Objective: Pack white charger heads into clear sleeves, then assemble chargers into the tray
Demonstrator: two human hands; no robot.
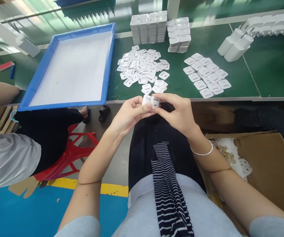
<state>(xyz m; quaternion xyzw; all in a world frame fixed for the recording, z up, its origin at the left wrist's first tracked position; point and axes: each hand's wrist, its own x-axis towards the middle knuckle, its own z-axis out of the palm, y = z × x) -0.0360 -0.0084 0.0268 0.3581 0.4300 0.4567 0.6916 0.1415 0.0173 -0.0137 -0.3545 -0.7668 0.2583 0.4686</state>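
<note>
At the table's front edge my two hands meet, fingers closed. My left hand pinches a small white rounded plastic piece between thumb and fingers. Against it, my right hand grips a white plastic piece with dark print and a small slot. I cannot tell whether the two pieces are joined. Just beyond my fingers lies a loose heap of flat white printed plates, a few of them close to the edge. Similar plates are laid out in slanting rows to the right.
Stacks of white plates and a shorter stack stand at the back. A blue-rimmed tray overhangs the edge at left. White housings line the right back. A person on a red stool sits left; a cardboard box is low right.
</note>
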